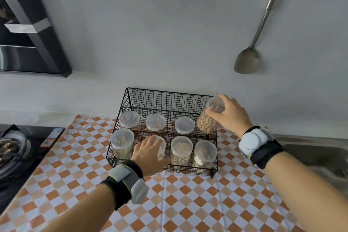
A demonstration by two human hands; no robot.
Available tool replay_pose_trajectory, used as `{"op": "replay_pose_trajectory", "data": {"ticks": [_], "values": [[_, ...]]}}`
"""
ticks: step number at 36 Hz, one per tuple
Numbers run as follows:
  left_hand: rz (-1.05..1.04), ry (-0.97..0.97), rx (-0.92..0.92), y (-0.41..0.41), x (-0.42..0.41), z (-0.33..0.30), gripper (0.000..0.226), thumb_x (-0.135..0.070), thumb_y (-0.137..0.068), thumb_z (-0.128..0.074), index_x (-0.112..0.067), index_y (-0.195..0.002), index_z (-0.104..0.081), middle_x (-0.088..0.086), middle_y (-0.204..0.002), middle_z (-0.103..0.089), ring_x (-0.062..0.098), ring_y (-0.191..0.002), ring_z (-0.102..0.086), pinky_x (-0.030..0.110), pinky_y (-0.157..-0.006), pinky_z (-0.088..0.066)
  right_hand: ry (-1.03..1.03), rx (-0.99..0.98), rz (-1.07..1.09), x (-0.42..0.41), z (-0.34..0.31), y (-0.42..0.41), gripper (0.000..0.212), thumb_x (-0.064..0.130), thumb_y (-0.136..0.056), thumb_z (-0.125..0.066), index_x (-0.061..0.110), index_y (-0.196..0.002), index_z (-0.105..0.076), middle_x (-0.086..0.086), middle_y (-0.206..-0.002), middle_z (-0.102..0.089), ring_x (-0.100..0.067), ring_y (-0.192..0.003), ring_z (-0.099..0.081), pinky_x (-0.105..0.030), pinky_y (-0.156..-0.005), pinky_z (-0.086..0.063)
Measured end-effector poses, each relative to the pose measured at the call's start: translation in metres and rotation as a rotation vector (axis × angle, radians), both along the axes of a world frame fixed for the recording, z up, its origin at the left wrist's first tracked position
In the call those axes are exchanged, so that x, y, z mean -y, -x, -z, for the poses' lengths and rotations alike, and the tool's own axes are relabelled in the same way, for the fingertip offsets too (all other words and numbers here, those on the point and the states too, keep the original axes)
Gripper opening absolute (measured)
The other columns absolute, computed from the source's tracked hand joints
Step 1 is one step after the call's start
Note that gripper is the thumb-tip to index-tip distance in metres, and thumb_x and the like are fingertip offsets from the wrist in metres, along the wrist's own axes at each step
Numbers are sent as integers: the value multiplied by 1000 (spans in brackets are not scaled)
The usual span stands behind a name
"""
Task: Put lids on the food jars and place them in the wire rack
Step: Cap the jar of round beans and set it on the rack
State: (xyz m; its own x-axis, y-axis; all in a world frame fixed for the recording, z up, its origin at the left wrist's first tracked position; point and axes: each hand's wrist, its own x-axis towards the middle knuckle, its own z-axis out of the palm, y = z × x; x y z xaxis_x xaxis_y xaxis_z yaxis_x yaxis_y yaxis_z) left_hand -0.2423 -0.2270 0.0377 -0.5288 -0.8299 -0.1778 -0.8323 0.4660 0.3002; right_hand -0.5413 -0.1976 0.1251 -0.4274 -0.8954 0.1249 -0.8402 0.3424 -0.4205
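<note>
A black wire rack (169,98) stands on the checkered counter against the wall. Several clear lidded jars of dry food sit in its two rows. My left hand (148,154) grips the lid end of a jar (161,147) in the front row, second from the left. My right hand (229,115) holds a tilted jar of pale round nuts (208,121) by its lidded top, at the right end of the back row, partly above the rack's edge.
A gas stove (28,147) with a pan lies at the left. A metal spatula (248,60) hangs on the wall at the upper right. A steel sink (320,152) is at the right. The orange-checkered cloth (178,203) spreads in front.
</note>
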Motion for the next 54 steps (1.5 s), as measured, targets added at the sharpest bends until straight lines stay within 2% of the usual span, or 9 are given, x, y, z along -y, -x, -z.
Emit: {"op": "replay_pose_trajectory", "data": {"ticks": [8,15,18,21,25,30,39,45,54], "values": [[-18,29,-16,6,7,12,63,-59,-96,-51,-28,-150,-41,-5,-161,-35,19,-147,-34,45,-122,-24,-44,-54,-61,15,18,1,76,69,-85,-65,28,-145,-42,-12,-132,-56,-36,-112,-63,-40,-88,-51],[-38,17,33,6,7,18,53,-52,-100,-49,-29,-148,-44,-7,-156,-39,19,-142,-40,44,-119,-30,-113,-69,-104,22,40,6,81,75,-82,-62,29,-144,-41,-11,-127,-57,-34,-106,-65,-42,-86,-56],[-34,32,48,2,6,23,55,-52,-100,-49,-27,-149,-45,-6,-156,-40,19,-141,-40,43,-118,-30,-120,-62,-103,26,48,9,84,76,-81,-62,28,-147,-39,-11,-131,-57,-34,-110,-64,-43,-89,-56],[-26,50,56,1,6,23,55,-51,-101,-48,-27,-150,-44,-8,-157,-39,19,-142,-39,41,-118,-30,-143,-55,-91,31,53,10,95,73,-81,-66,19,-152,-31,-12,-137,-56,-34,-114,-63,-42,-88,-55],[-17,52,50,0,7,23,52,-50,-101,-48,-27,-148,-46,-7,-156,-40,19,-141,-41,42,-117,-32,-130,-75,-95,35,61,9,83,72,-77,-70,14,-126,-36,-8,-112,-65,-29,-87,-66,-40,-69,-57],[-8,44,60,-3,12,26,52,-48,-99,-51,-30,-147,-47,-10,-156,-40,19,-140,-40,41,-115,-34,-166,-46,-97,36,71,8,74,65,-78,-74,15,-122,-42,-6,-117,-63,-28,-93,-65,-39,-74,-55],[-3,36,44,-5,15,31,52,-44,-97,-55,-29,-147,-48,-9,-154,-40,21,-138,-40,43,-113,-38,-185,-29,-69,35,88,6,74,61,-80,-75,15,-127,-43,-5,-121,-62,-25,-90,-60,-33,-70,-47],[-1,30,35,-6,16,31,52,-42,-97,-56,-28,-146,-47,-10,-152,-40,22,-136,-40,43,-112,-38,-212,49,-73,34,97,3,76,57,-78,-79,15,-132,-45,-7,-126,-58,-27,-100,-63,-35,-75,-50],[26,10,63,-9,16,29,55,-39,-95,-57,-27,-148,-45,-6,-154,-38,24,-139,-37,46,-113,-37,-219,21,-48,31,101,-5,77,62,-79,-76,18,-134,-44,-8,-130,-58,-29,-106,-63,-39,-80,-55]]}}
